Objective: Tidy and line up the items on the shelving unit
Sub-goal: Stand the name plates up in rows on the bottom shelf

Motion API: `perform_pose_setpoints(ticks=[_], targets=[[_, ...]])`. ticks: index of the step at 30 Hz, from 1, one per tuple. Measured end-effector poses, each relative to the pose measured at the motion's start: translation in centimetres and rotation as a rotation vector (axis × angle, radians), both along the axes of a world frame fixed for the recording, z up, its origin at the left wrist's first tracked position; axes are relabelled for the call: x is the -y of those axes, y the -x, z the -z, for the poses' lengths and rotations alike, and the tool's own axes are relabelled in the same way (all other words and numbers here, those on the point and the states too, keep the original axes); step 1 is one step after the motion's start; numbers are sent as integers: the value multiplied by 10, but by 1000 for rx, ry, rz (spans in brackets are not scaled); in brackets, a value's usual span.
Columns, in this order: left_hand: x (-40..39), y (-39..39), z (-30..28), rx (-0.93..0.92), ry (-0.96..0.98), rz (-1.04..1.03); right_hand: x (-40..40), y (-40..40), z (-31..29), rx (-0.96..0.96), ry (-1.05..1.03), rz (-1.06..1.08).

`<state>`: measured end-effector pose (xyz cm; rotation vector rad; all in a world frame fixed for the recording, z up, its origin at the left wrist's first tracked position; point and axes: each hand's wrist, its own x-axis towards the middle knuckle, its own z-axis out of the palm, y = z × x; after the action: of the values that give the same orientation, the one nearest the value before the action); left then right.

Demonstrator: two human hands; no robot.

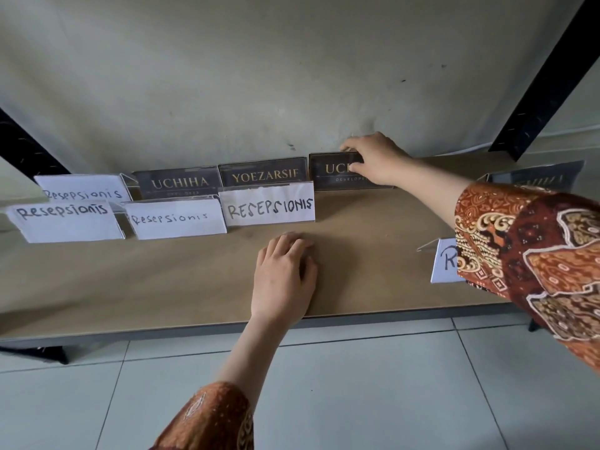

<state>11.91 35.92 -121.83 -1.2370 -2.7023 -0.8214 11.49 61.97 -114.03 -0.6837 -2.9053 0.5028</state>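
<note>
Acrylic desk signs stand on a brown shelf board [373, 238]. At the back run dark signs: UCHIHA [178, 182], YOEZARSIF [263, 174] and a third dark sign [331, 172], which my right hand [376, 160] grips by its top right edge. White paper "Resepsionis" signs stand in front: one at far left back [82, 189], one at front left [65, 220], one in the middle [175, 220] and a taller one [269, 206]. My left hand [284, 274] rests flat on the board, fingers loosely bent, holding nothing.
Another dark sign [532, 180] stands at the right back, and a white sign [446, 261] sits at the right, half hidden by my patterned sleeve. Black slotted uprights [545, 76] frame the shelf. The wall is close behind. Grey floor tiles lie below.
</note>
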Motion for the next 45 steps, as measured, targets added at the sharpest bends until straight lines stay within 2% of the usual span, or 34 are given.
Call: perform_pose_setpoints(ticks=[5, 7, 9, 12, 14, 17, 22, 26, 29, 34, 45], targets=[[0, 1, -1, -11, 20, 0, 6, -36, -16, -64, -96, -31], [0, 1, -2, -21, 22, 5, 8, -66, -28, -23, -107, -36], [0, 0, -2, -23, 29, 7, 13, -100, -43, 167, -24, -25], [-2, -5, 1, -23, 43, 13, 16, -147, -53, 636, 74, -34], [-3, -7, 1, -18, 39, 15, 18, -163, -47, 777, 51, -54], [-4, -8, 1, -9, 26, 18, 14, -165, -31, 692, 56, -77], [-6, -7, 1, -23, 28, 14, 12, -136, -17, 320, 130, -42], [-6, -7, 1, -19, 26, 9, 24, -100, -11, 170, 115, -86], [-7, -7, 1, -21, 29, 5, 34, -75, -10, 161, 149, -101], [-6, -6, 2, -31, 43, 8, 39, -46, -8, 208, 51, -118], [-6, -5, 2, -21, 22, 9, 55, -21, -5, 229, 2, -164]])
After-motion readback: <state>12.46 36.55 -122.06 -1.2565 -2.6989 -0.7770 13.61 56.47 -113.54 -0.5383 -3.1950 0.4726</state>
